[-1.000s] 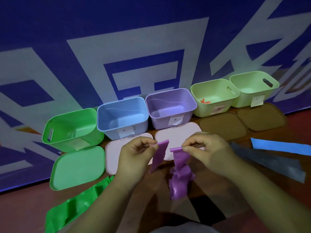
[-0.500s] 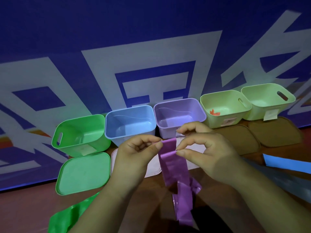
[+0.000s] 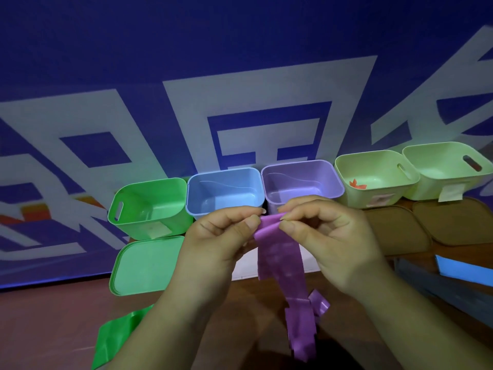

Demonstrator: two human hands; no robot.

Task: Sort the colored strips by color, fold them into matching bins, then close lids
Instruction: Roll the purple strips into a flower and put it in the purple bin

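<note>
A purple strip [image 3: 282,265] hangs in front of me, its top edge pinched by my left hand [image 3: 221,236] on the left corner and my right hand [image 3: 328,236] on the right corner. Its lower end trails crumpled toward the floor. Just behind my hands stands the purple bin [image 3: 301,182], open and empty. To its left are the blue bin [image 3: 224,190] and the green bin [image 3: 149,206]. Two pale green bins [image 3: 373,174] [image 3: 448,166] stand to the right; the nearer one holds a small orange scrap.
A green lid [image 3: 144,265] lies before the green bin; white lids are partly hidden behind my hands. Two brown lids [image 3: 394,228] [image 3: 461,222] lie at right. A green strip [image 3: 117,335] lies lower left, a blue strip [image 3: 464,271] and a grey strip [image 3: 440,287] at right.
My hands have come together, so both ends of the purple strip's top edge now meet. The strip hangs straighter and longer. The view has shifted, with the bins sitting lower in frame.
</note>
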